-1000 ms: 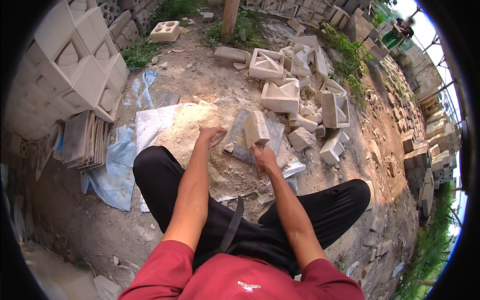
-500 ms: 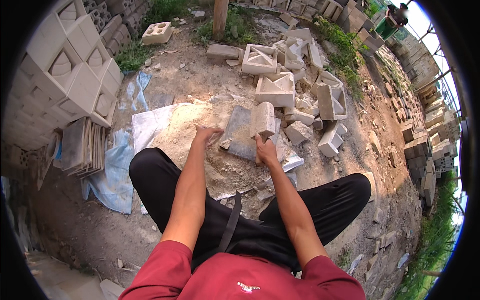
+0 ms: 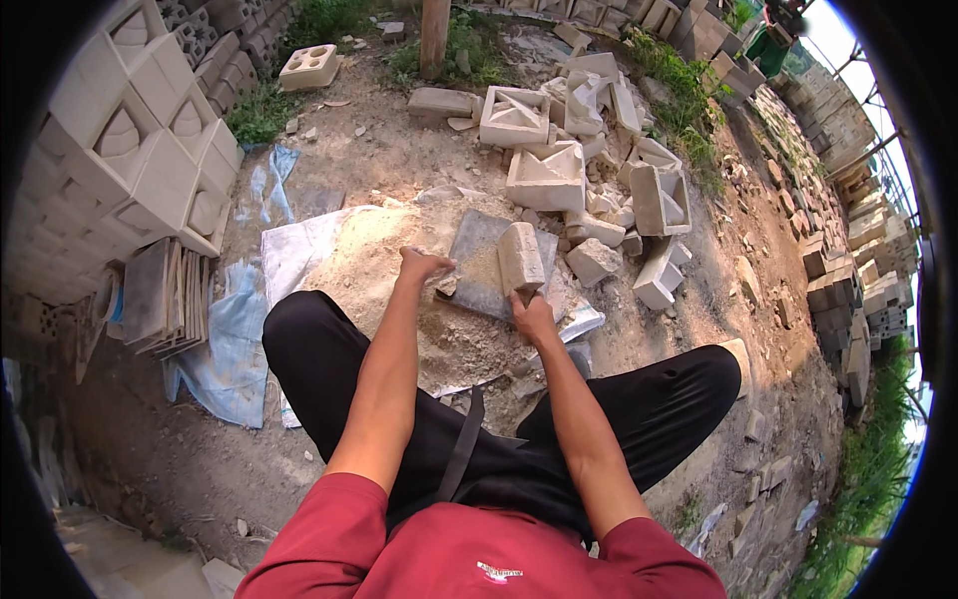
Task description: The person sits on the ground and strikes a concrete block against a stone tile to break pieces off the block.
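Observation:
A dark flat slab (image 3: 469, 285), dusted with pale crumbs, lies on a heap of sandy rubble (image 3: 364, 250) in front of my crossed legs. My right hand (image 3: 534, 317) is closed around the near end of a pale, rough oblong block (image 3: 520, 258). The block stands tilted over the slab's right part; whether its underside touches the slab is hidden. My left hand (image 3: 426, 266) is beside the slab's left edge, over the heap, its fingers stretched toward the slab and nothing visible in them.
A white sheet (image 3: 296, 243) lies under the heap, with a blue sheet (image 3: 232, 354) at left. Broken hollow blocks (image 3: 547, 178) are piled beyond the slab. Tall block stacks (image 3: 130, 130) and leaning thin boards (image 3: 165, 299) stand left. A wooden post (image 3: 434, 40) rises behind.
The block in my right hand has come slightly nearer and leans more to the left. My left hand has shifted a little right. A small pale chunk no longer shows on the slab's near-left corner.

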